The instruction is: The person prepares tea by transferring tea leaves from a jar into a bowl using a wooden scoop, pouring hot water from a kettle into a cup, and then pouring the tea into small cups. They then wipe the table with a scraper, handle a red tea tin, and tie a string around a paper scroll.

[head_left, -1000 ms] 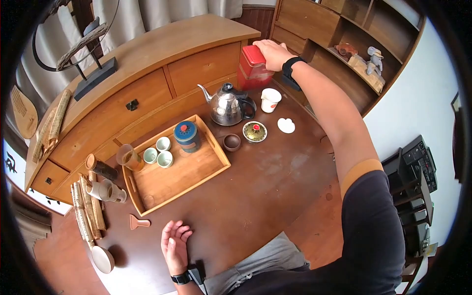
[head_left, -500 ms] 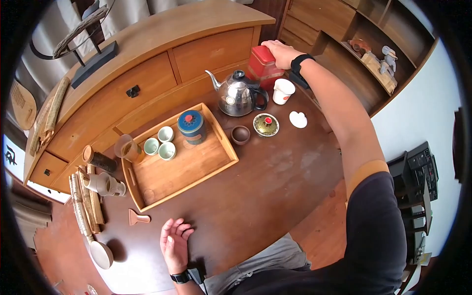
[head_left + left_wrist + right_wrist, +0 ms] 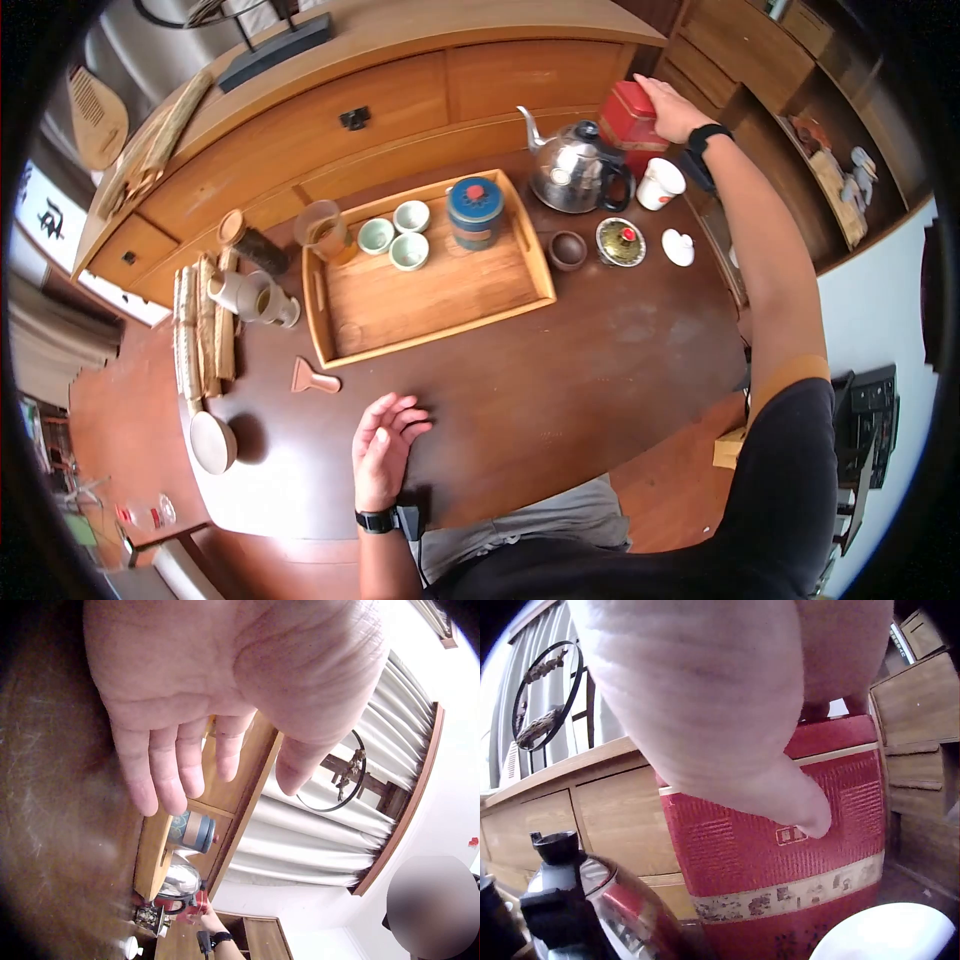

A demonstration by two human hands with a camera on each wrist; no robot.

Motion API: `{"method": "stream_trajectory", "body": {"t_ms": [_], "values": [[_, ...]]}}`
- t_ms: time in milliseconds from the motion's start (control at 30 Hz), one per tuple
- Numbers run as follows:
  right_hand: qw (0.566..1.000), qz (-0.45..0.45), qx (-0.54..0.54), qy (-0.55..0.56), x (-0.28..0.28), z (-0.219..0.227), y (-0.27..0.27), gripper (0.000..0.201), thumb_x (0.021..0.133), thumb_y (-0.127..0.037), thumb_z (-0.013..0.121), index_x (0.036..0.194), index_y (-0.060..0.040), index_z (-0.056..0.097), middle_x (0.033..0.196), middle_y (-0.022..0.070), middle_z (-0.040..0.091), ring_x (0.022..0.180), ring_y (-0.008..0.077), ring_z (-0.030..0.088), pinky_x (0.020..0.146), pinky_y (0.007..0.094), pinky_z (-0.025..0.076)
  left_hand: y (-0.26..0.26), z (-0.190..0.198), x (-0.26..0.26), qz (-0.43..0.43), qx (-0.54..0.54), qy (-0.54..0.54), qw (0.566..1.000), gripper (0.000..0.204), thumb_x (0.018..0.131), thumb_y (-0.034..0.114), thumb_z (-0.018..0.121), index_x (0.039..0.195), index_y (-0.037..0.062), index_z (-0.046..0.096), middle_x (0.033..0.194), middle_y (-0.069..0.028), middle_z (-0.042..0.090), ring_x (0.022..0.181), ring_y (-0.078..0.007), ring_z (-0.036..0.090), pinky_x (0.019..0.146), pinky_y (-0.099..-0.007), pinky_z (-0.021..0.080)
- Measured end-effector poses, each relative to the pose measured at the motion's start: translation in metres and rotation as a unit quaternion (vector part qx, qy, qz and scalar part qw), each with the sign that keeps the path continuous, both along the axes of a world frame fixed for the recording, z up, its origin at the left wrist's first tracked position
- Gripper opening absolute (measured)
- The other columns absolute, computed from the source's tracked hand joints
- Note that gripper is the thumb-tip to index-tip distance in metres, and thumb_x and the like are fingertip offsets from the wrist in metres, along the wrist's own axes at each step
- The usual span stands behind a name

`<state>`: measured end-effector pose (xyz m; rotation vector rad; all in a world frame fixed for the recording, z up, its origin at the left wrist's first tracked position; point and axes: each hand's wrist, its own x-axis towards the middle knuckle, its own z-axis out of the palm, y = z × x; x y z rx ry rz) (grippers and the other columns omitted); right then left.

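Note:
At the back right of the table, my right hand [image 3: 674,112] holds a tall red tin [image 3: 627,118] by its top. In the right wrist view the thumb presses the front of the tin [image 3: 847,795] while the other fingers reach over the lid, mostly hidden. A steel kettle [image 3: 572,172] with a black handle stands just left of the tin, and a white pitcher [image 3: 660,186] in front of it. My left hand [image 3: 388,450] rests at the near side of the table, palm turned inward, fingers loosely bent and holding nothing.
A wooden tray [image 3: 430,346] carries three pale green cups and a blue canister [image 3: 474,215]. Right of it are a small brown cup [image 3: 567,251], a lidded patterned bowl [image 3: 621,243] and a white lid-like piece [image 3: 678,248]. Wooden sticks [image 3: 205,330] and jars line the left.
The head view has swung, so the table items appear farther right and higher. My right hand stays on the red tin beside the kettle; my left hand keeps its loose pose.

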<state>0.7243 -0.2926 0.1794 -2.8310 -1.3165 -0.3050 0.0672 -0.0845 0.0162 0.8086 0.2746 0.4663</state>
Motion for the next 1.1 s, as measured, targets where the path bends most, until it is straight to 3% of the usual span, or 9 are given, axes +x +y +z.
{"method": "stream_trajectory", "body": {"t_ms": [267, 500, 667, 700, 800, 867, 933, 1067, 1100], "values": [[1.000, 0.001, -0.014, 0.013, 0.011, -0.002, -0.002, 0.080, 0.085, 0.003, 0.061, 0.160, -0.0014, 0.033, 0.160, 0.0262, 0.040, 0.151, 0.0401, 0.035, 0.126, 0.0432, 0.031, 0.001, 0.004, 0.000, -0.007, -0.008, 0.006, 1.000, 0.053, 0.103, 0.027, 0.066, 0.147, 0.0011, 0.051, 0.141, -0.0201, 0.061, 0.124, -0.0324, 0.063, 0.107, -0.0483, 0.052], [0.994, -0.109, -0.020, 0.022, -0.031, 0.019, -0.011, 0.089, 0.084, -0.003, 0.064, 0.165, -0.0107, 0.028, 0.170, 0.0255, 0.026, 0.159, 0.0374, 0.025, 0.128, 0.0433, 0.027, 0.002, 0.004, -0.001, -0.009, -0.017, 0.021, 1.000, 0.050, 0.104, 0.027, 0.065, 0.147, 0.0023, 0.052, 0.141, -0.0191, 0.061, 0.125, -0.0319, 0.063, 0.107, -0.0474, 0.051], [0.991, -0.136, 0.014, -0.009, -0.075, 0.044, -0.026, 0.083, 0.083, -0.014, 0.075, 0.159, -0.0097, 0.041, 0.168, 0.0225, 0.032, 0.155, 0.0377, 0.033, 0.125, 0.0439, 0.032, 0.004, -0.001, -0.003, -0.016, -0.012, 0.015, 1.000, 0.042, 0.108, 0.019, 0.058, 0.146, 0.0013, 0.052, 0.140, -0.0173, 0.062, 0.124, -0.0289, 0.063, 0.107, -0.0452, 0.052], [0.994, -0.078, 0.064, -0.047, -0.079, 0.040, -0.035, 0.071, 0.085, -0.016, 0.076, 0.151, -0.0066, 0.052, 0.158, 0.0229, 0.047, 0.144, 0.0376, 0.049, 0.119, 0.0429, 0.041, 0.004, -0.002, -0.004, -0.018, -0.006, 0.018, 1.000, 0.041, 0.109, 0.016, 0.056, 0.147, 0.0009, 0.052, 0.141, -0.0168, 0.061, 0.124, -0.0276, 0.063, 0.107, -0.0440, 0.052], [0.981, -0.003, 0.193, -0.004, -0.126, 0.044, -0.033, 0.052, 0.087, -0.015, 0.076, 0.137, -0.0036, 0.064, 0.140, 0.0216, 0.062, 0.128, 0.0353, 0.063, 0.109, 0.0410, 0.049, 0.001, -0.001, -0.004, -0.017, 0.007, 0.030, 0.999, 0.032, 0.108, 0.011, 0.058, 0.138, 0.0014, 0.058, 0.136, -0.0146, 0.064, 0.121, -0.0244, 0.065, 0.105, -0.0406, 0.054], [0.953, 0.005, 0.292, 0.077, -0.171, 0.043, -0.020, 0.027, 0.092, -0.014, 0.076, 0.114, 0.0015, 0.073, 0.104, 0.0133, 0.075, 0.099, 0.0240, 0.072, 0.094, 0.0356, 0.054, 0.001, -0.007, -0.004, -0.020, 0.042, 0.042, 0.998, 0.026, 0.106, 0.010, 0.060, 0.131, 0.0020, 0.061, 0.133, -0.0143, 0.065, 0.120, -0.0254, 0.066, 0.104, -0.0410, 0.054], [0.858, 0.055, 0.438, 0.263, -0.207, 0.028, -0.010, 0.016, 0.098, -0.016, 0.072, 0.101, -0.0013, 0.075, 0.091, 0.0068, 0.073, 0.085, 0.0160, 0.070, 0.084, 0.0321, 0.055, -0.002, -0.003, -0.004, -0.010, 0.049, 0.049, 0.998, 0.012, 0.102, 0.003, 0.065, 0.114, 0.0041, 0.065, 0.124, -0.0122, 0.067, 0.115, -0.0233, 0.068, 0.102, -0.0387, 0.056], [0.657, 0.071, 0.591, 0.462, -0.294, -0.012, 0.023, 0.015, 0.103, -0.022, 0.069, 0.100, -0.0071, 0.071, 0.085, 0.0011, 0.069, 0.072, 0.0102, 0.064, 0.069, 0.0247, 0.050, -0.003, -0.005, -0.005, -0.005, 0.067, 0.038, 0.997, 0.009, 0.100, -0.002, 0.065, 0.105, 0.0054, 0.064, 0.116, -0.0106, 0.068, 0.111, -0.0215, 0.068, 0.100, -0.0369, 0.056], [0.670, 0.028, 0.573, 0.472, -0.305, -0.027, 0.034, 0.016, 0.103, -0.022, 0.069, 0.102, -0.0065, 0.071, 0.085, 0.0007, 0.069, 0.074, 0.0099, 0.064, 0.070, 0.0238, 0.050, -0.002, -0.005, -0.005, -0.003, 0.052, 0.033, 0.998, 0.009, 0.100, -0.002, 0.065, 0.105, 0.0056, 0.064, 0.116, -0.0106, 0.068, 0.110, -0.0214, 0.068, 0.100, -0.0371, 0.057]]}}
